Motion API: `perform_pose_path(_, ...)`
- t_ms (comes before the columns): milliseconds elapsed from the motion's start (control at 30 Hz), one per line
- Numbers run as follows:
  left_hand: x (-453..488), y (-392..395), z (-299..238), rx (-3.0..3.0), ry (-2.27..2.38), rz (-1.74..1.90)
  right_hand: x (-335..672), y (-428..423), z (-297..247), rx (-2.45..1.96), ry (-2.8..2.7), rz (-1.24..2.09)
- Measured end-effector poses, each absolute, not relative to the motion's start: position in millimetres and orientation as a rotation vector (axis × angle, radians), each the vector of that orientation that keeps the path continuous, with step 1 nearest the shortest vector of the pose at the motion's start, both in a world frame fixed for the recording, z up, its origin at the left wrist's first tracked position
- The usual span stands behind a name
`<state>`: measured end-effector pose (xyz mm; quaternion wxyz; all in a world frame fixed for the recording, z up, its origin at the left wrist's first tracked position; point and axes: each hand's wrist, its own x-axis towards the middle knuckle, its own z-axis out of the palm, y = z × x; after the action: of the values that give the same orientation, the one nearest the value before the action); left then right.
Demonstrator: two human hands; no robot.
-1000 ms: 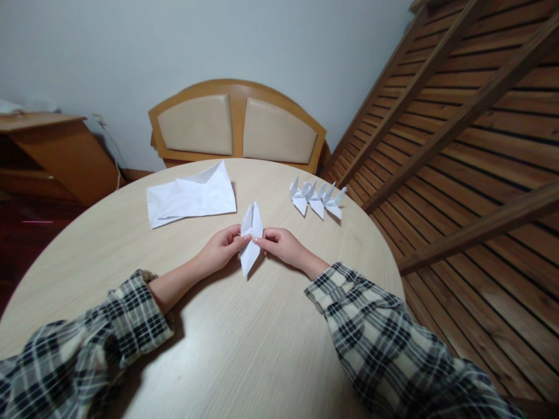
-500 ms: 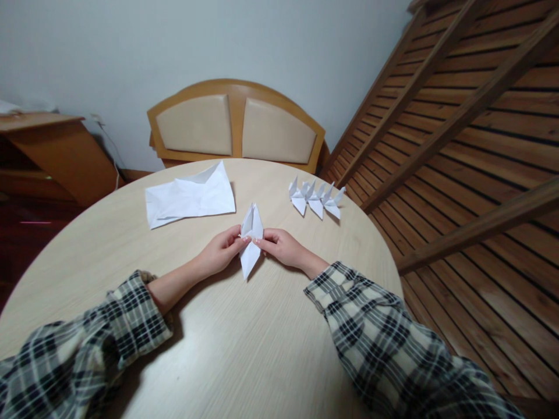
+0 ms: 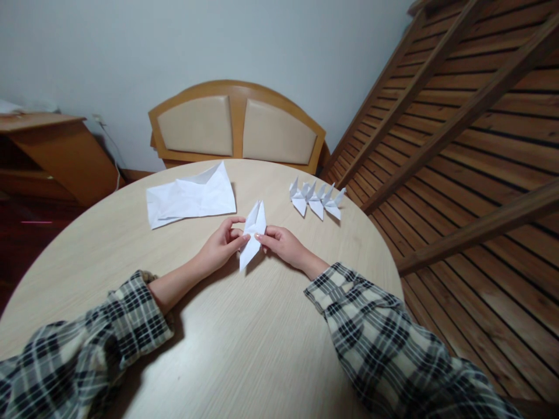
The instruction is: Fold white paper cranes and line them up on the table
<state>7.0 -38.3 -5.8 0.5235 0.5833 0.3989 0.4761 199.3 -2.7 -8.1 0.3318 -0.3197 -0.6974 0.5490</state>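
Between my two hands is a piece of folded white origami paper (image 3: 253,228), long and diamond-shaped, with a split at its far tip. My left hand (image 3: 225,240) pinches its left edge, thumb on top near the middle. On the other edge, my right hand (image 3: 285,247) grips the paper with its thumb on the upper face. The fingertips underneath are hidden. Beyond my right hand, several finished paper cranes (image 3: 315,201) stand close together in a row. Past my left hand lie creased white paper sheets (image 3: 191,198).
The round pale wooden table (image 3: 244,349) carries all the paper. A wooden headboard (image 3: 238,119) with two cream panels stands behind its far edge. Slatted wood (image 3: 476,145) rises close along the right side, and a brown desk (image 3: 56,151) is at the far left.
The folded paper has turned slightly clockwise, its far tip shifting right and its near tip left. My left index finger has lifted away from the paper's edge. The cranes and sheets stay put.
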Motion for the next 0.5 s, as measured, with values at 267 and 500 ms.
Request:
perform_pose_path(267, 6.2, -34.9, -10.6, 1.389, 0.924, 1.214, 196.7, -2.5, -5.9, -0.734, -1.662, 1.577)
perform_pose_path(500, 4.9, -34.4, -12.0, 1.467, 0.956, 1.199, 197.3, -4.3, -3.8, -0.697, -1.669, 1.61)
